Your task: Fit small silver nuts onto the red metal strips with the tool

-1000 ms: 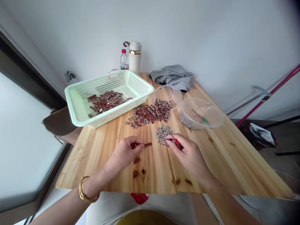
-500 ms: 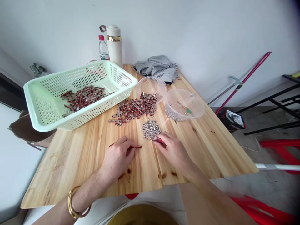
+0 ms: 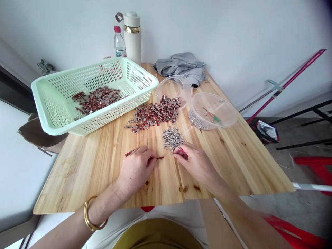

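My left hand (image 3: 138,167) rests on the wooden table with its fingers closed on a thin reddish-brown strip (image 3: 160,158), whose end sticks out to the right. Another reddish strip (image 3: 129,152) with metal dots shows past the knuckles on the left. My right hand (image 3: 193,159) pinches a small red-handled tool (image 3: 183,152) with a thin metal shaft; most of its handle is hidden in the palm. Its fingertips are at the near edge of a pile of small silvery metal pieces (image 3: 172,137). Behind that pile lies a heap of similar reddish strips (image 3: 153,116).
A pale green basket (image 3: 103,119) holding more strips stands at the left. Two clear plastic tubs are behind: one tipped by the heap (image 3: 188,90), one (image 3: 228,119) with metal pieces and a green-handled tool (image 3: 215,118). Farther back are grey cloth (image 3: 181,65), a bottle (image 3: 119,43) and a flask (image 3: 133,43).
The camera view has shifted, so the table contents sit higher and farther right. My right hand and its tool have drawn back slightly toward the pile's near edge. The left hand keeps its strip.
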`<action>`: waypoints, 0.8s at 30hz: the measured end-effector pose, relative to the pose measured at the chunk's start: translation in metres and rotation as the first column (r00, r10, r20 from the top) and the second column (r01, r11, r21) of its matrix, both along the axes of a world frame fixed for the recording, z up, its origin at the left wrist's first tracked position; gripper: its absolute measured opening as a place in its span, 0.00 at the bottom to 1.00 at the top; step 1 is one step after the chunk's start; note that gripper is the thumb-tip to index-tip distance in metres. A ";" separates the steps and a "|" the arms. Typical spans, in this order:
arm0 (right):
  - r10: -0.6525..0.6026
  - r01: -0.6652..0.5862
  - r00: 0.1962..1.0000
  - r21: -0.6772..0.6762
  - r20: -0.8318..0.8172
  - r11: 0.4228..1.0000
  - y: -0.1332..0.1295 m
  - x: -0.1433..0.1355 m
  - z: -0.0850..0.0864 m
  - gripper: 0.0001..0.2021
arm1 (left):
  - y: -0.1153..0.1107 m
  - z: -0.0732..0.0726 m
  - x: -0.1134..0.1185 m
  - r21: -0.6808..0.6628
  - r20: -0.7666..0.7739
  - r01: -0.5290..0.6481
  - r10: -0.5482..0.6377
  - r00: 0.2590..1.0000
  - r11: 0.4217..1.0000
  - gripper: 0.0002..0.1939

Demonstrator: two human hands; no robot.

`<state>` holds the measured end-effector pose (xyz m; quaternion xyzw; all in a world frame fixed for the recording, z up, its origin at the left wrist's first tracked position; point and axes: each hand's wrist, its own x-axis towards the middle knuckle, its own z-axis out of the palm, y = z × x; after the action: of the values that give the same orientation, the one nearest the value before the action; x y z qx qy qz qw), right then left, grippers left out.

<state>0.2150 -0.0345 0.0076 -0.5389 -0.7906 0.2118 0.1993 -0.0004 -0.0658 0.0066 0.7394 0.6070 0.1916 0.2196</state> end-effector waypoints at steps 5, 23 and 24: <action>0.009 -0.010 1.000 0.051 0.011 0.999 0.000 -0.005 0.002 0.04 | 0.000 -0.001 -0.002 0.009 0.014 0.006 -0.006 1.000 1.000 0.08; 0.153 -0.208 0.968 0.292 0.200 0.933 -0.020 -0.031 -0.009 0.13 | 0.001 -0.005 -0.004 0.025 0.026 -0.005 0.004 1.000 1.000 0.07; 0.151 -0.214 0.965 0.311 0.217 0.926 -0.021 -0.031 -0.010 0.13 | 0.002 -0.005 -0.004 0.022 0.025 -0.004 0.003 1.000 1.000 0.07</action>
<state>0.1842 -0.0551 -0.0028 -0.4390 -0.8771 0.0412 0.1907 -0.0049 -0.0643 0.0019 0.7382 0.6035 0.2077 0.2185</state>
